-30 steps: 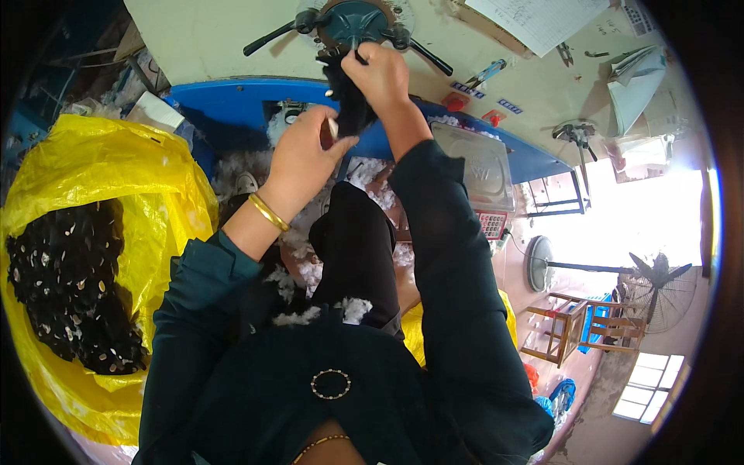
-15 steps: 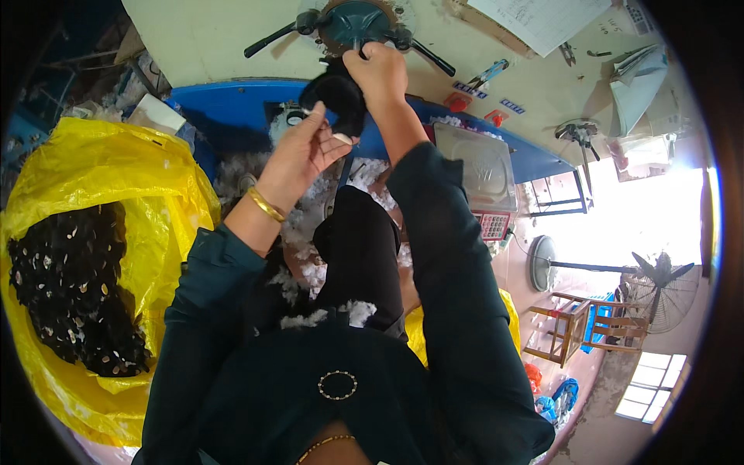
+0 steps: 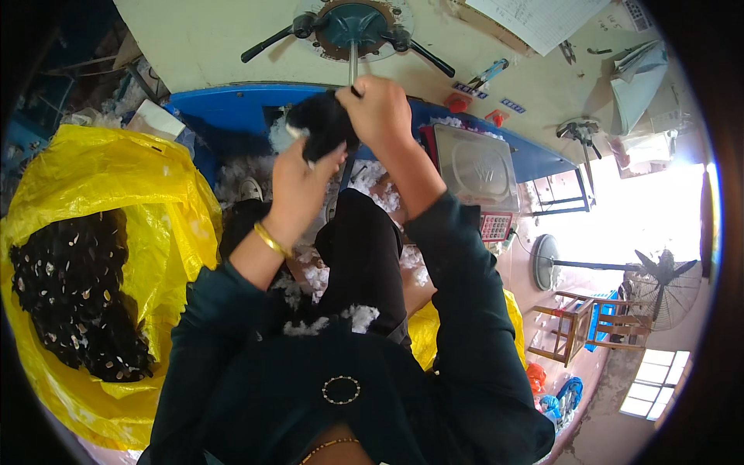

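A black fuzzy plush piece (image 3: 324,124) with a pale edge is held between my two hands below a metal tube (image 3: 353,66). My right hand (image 3: 380,112) is closed on the piece's upper right side, at the tube's lower end. Whether the tube's tip is inside the piece is hidden by that hand. From below, my left hand (image 3: 301,180) grips the piece, thumb and fingers around its lower edge. The tube comes out of a round dark green fitting (image 3: 353,29) with two black-handled levers on the pale machine panel.
On the left stands a yellow sack (image 3: 174,232) holding many black plush pieces (image 3: 66,294). White stuffing fluff (image 3: 310,275) lies around my legs. A scale (image 3: 474,167), a paper sheet (image 3: 535,19) and snips (image 3: 490,74) are on the right. Farther off stand a wooden chair (image 3: 570,337) and a fan (image 3: 659,291).
My right hand has moved down toward me, away from the fitting, and more of the tube shows. My left hand has closed in on the plush piece, which has turned.
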`<state>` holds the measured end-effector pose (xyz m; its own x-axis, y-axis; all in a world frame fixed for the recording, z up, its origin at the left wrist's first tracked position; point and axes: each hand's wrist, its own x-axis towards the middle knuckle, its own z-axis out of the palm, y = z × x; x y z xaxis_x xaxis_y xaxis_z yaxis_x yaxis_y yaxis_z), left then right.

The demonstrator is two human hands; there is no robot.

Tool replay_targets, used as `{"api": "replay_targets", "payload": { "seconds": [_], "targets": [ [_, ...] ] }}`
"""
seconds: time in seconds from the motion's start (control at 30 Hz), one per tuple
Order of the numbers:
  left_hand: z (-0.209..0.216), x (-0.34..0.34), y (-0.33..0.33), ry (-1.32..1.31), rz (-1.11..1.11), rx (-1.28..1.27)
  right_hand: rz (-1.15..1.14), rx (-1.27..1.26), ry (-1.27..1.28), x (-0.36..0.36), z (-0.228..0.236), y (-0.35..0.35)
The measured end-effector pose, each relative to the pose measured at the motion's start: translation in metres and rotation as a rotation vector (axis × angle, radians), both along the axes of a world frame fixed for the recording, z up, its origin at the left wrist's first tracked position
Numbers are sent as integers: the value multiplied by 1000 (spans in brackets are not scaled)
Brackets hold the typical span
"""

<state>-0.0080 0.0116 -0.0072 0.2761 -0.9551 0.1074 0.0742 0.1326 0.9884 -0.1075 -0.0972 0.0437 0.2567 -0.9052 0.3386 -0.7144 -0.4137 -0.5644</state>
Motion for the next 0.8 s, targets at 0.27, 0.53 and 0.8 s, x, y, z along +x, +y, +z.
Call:
{"api": "replay_targets", "payload": {
  "seconds": [0.27,0.53,0.8],
  "targets": [
    [16,-4,-24,186,-42,-70,69,7,-34,5,-11,-13],
    [28,1,-37,362,-171,45,-29,4,-167,15,-13,-32],
    [-6,-3,13,802,-217,44,198,0,-469,-7,-25,-1]
  ]
}}
